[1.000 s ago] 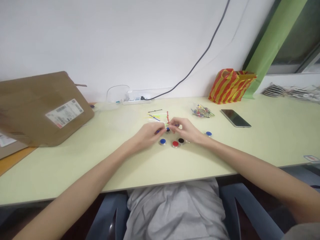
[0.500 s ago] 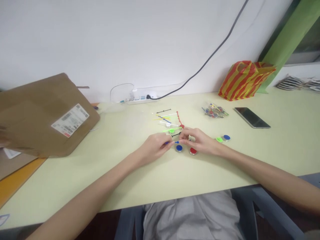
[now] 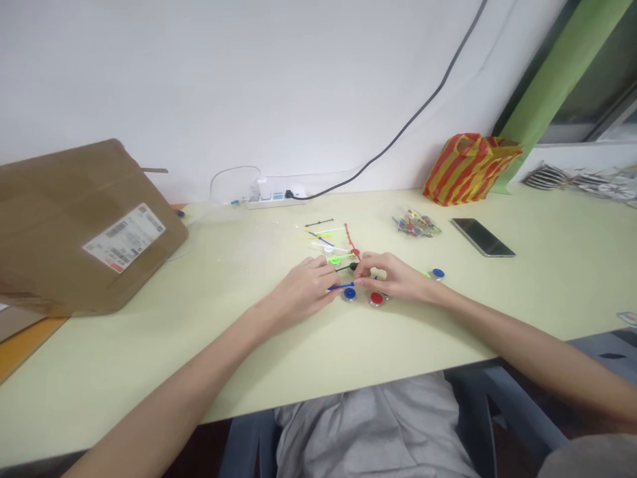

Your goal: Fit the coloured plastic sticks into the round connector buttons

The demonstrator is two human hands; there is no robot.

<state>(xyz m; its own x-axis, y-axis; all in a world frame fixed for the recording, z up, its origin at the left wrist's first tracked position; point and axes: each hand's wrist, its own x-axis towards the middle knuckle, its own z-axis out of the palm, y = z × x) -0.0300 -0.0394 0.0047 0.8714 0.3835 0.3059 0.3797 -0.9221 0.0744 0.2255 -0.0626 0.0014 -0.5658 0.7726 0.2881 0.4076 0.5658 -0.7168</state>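
My left hand [image 3: 304,289] and my right hand [image 3: 393,279] meet over the middle of a pale green table [image 3: 149,345]. Between their pinched fingertips lies a thin blue stick [image 3: 343,287]. Just below them sit a blue round disc [image 3: 349,294] and a red round disc [image 3: 377,299]. Another blue disc [image 3: 437,273] lies to the right of my right hand. Several thin coloured sticks [image 3: 331,240] lie scattered just beyond the hands, among them a red one [image 3: 350,239] and a black one [image 3: 319,223].
A brown cardboard package [image 3: 79,226] with a label leans at the left. A white power strip [image 3: 271,194] and grey cable run along the wall. A small bag of coloured pieces [image 3: 415,224], a phone [image 3: 482,237] and a red-yellow striped bag [image 3: 465,168] lie at the right.
The view has shifted a little. My hands stay together over the discs, and the blue stick now shows between the fingertips.
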